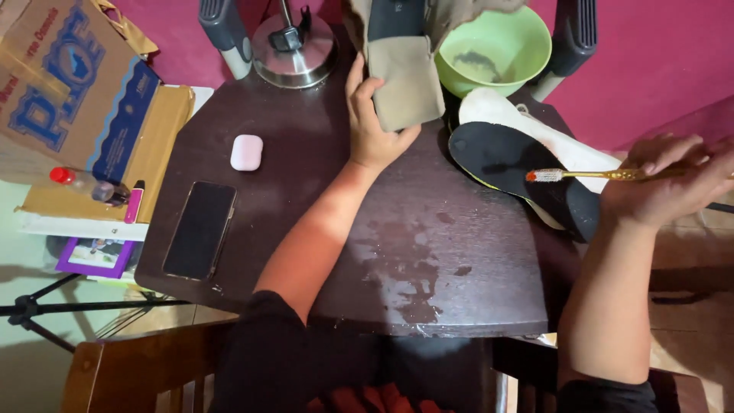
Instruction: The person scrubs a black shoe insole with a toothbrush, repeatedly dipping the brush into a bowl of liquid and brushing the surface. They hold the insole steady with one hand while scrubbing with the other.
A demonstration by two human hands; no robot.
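Note:
My left hand grips the lower end of a tan shoe standing at the far side of the dark table. In my right hand is a gold-handled toothbrush, its bristle head pointing left over a black insole. The black insole lies on top of a white insole at the table's right side. A light green bowl with dirty water sits behind the shoe.
A black phone and a pink earbud case lie on the table's left part. Wet patches mark the middle. A metal lamp base stands at the back. A cardboard box sits to the left.

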